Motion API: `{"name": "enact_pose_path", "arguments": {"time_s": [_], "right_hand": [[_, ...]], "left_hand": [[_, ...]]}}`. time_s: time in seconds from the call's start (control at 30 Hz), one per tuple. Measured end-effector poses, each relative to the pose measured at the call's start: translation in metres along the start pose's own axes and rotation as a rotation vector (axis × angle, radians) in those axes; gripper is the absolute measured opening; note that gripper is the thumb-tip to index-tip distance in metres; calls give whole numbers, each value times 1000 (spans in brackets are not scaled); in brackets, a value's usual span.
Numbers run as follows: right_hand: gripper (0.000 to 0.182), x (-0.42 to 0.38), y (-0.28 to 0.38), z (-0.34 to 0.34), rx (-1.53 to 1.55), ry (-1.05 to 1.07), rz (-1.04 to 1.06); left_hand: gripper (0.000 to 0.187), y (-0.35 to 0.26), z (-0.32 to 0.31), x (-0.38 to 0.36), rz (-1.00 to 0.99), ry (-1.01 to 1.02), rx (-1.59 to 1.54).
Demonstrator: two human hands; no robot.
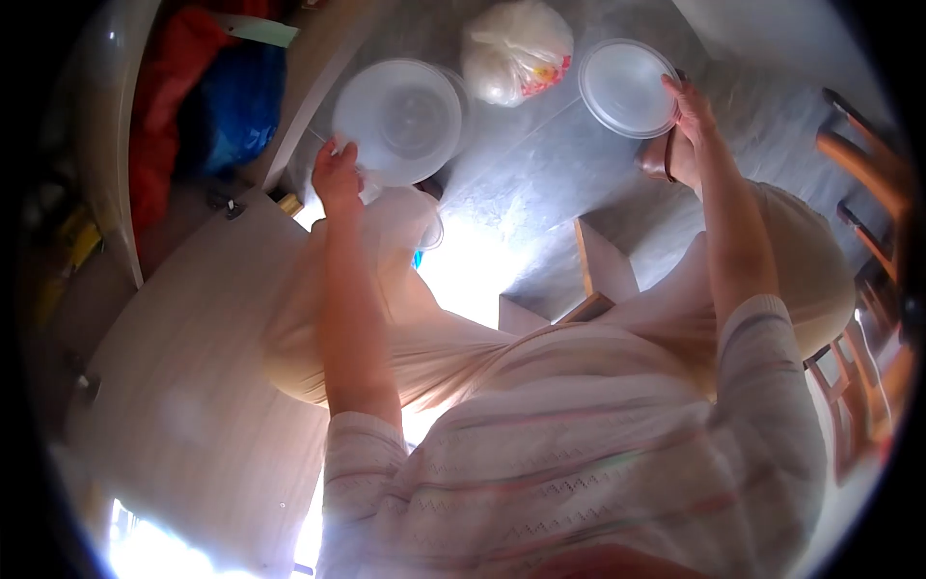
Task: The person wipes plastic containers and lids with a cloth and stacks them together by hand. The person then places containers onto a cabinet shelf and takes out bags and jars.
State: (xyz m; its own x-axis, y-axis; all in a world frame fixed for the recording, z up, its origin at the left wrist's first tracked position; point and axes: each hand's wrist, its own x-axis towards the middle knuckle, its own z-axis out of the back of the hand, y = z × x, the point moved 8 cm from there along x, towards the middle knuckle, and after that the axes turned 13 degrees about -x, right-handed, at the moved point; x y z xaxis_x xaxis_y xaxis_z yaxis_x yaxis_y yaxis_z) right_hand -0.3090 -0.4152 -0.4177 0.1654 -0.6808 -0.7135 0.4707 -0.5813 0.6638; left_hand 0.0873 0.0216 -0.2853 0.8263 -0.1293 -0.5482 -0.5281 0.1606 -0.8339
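My left hand [338, 179] grips the near-left rim of a large round translucent plastic bowl [400, 121]. A second pale rim shows just behind that bowl's right side. Out to the right, my right hand [688, 108] pinches the edge of a smaller round translucent plastic lid [627, 89], held with its flat face up. Between the two, a knotted white plastic bag [516, 53] with red and yellow print sits on the floor; its contents are hidden. Part of another clear rounded plastic piece [433, 232] shows below the bowl, beside my left knee.
On the left stands a cabinet with its door [193, 367] swung open; a red bag [159, 116] and a blue bag [236, 106] are inside. Wooden chairs [868, 174] line the right. A low wooden piece [603, 265] lies between my legs on the grey floor [521, 174].
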Motion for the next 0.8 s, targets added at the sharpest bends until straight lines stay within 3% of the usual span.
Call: {"name": "enact_pose_path", "arguments": {"time_s": [0.17, 0.27, 0.33, 0.53, 0.63, 0.73, 0.8], "right_hand": [[25, -16, 20, -1, -43, 30, 64], [26, -21, 36, 0, -117, 69, 69], [27, -42, 56, -11, -55, 112, 79], [28, -88, 106, -34, -164, 248, 147], [27, -99, 121, -40, -168, 254, 202], [25, -114, 129, -49, -161, 255, 220], [23, -117, 129, -54, -174, 277, 215]], "left_hand": [[35, 62, 6, 37, -55, -3, -106], [40, 61, 1, 35, -177, -14, 256], [43, 38, -7, 24, -276, -125, 691], [45, 68, -6, 36, -149, -41, 700], [38, 73, 9, 47, -149, -160, 789], [36, 57, 18, 69, -145, -106, 1005], [39, 38, 19, 57, -269, -111, 710]]}}
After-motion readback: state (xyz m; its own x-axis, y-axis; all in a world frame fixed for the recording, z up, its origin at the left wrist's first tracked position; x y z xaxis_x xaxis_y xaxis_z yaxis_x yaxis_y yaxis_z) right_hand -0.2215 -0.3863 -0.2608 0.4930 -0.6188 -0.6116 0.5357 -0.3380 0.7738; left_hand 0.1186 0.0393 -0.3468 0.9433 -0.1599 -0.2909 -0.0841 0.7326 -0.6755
